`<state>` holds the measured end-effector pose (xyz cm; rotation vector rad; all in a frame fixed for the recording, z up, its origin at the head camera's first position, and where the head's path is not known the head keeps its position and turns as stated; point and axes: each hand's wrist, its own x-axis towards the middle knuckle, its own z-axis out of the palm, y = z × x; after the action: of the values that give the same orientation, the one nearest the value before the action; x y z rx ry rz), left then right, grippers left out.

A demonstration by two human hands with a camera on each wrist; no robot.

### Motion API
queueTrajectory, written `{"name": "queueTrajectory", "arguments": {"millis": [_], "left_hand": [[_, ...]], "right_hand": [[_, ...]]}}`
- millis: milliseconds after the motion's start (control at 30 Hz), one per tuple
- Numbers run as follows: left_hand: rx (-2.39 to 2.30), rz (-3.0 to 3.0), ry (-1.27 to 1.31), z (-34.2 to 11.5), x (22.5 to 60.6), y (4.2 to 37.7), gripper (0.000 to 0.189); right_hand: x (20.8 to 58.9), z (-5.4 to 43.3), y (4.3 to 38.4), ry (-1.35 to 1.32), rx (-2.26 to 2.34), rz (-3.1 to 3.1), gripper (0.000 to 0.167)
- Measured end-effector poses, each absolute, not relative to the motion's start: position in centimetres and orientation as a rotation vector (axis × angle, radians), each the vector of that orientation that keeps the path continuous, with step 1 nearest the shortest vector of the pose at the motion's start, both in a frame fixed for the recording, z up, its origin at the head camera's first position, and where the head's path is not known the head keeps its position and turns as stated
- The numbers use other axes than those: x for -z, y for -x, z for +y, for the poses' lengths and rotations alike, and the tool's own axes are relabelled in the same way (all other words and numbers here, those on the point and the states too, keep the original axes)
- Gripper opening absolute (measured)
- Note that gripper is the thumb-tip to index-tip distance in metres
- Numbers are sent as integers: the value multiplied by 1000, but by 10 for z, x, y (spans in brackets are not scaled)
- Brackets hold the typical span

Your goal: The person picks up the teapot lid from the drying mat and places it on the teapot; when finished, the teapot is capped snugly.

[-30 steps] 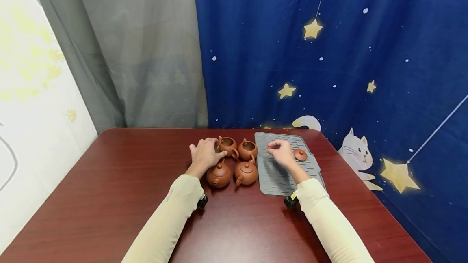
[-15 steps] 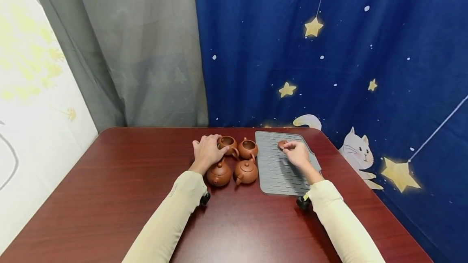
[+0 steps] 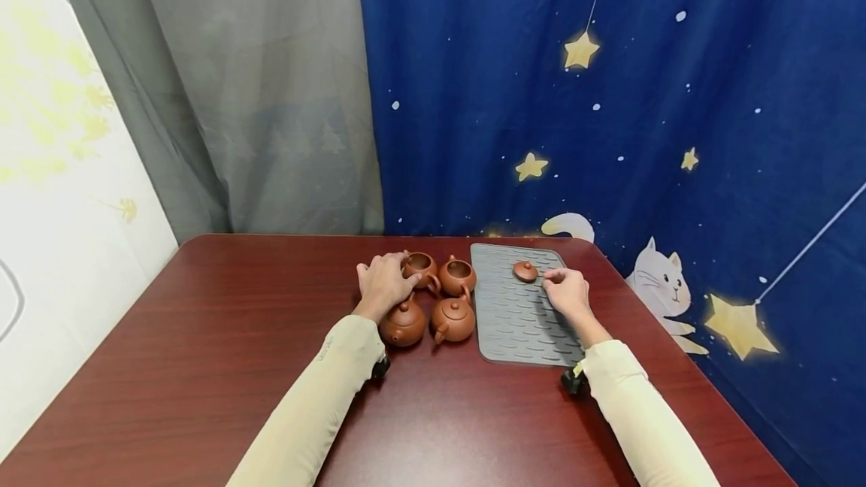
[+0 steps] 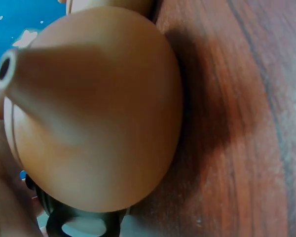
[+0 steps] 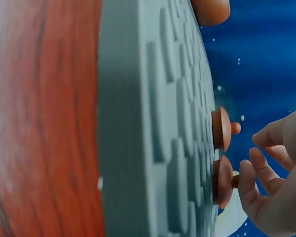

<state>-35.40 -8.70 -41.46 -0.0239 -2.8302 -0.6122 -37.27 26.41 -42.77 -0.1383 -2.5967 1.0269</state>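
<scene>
Left of the mat (image 3: 514, 333), the left hand (image 3: 383, 282) holds a pot (image 3: 422, 276) with no lid. Two lids (image 5: 223, 129) sit on the mat, with the right hand (image 3: 567, 291) close by, fingers bent, holding nothing. A clumsy poke could bump a lid and tip it

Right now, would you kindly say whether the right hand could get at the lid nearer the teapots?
Probably yes: the right hand is close beside that lid on the mat, and in the right wrist view nothing covers its knob.
</scene>
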Motion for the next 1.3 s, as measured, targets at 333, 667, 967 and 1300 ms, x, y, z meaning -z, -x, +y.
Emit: {"name": "queueTrajectory", "arguments": {"millis": [333,667,967,1300], "left_hand": [[603,-2861,40,-88,417,360,56],[607,-2884,-33,-89,419,366,47],[638,-2904,-81,-86,416,368,48],[657,-2932,-128,-86,414,370,53]], "right_hand": [[426,275,380,207,-1009,-2664,22],[432,288,388,318,-1052,-2730,24],[432,290,389,310,-1038,-2738,24],[427,285,387,276,-1080,-2701,22]]}}
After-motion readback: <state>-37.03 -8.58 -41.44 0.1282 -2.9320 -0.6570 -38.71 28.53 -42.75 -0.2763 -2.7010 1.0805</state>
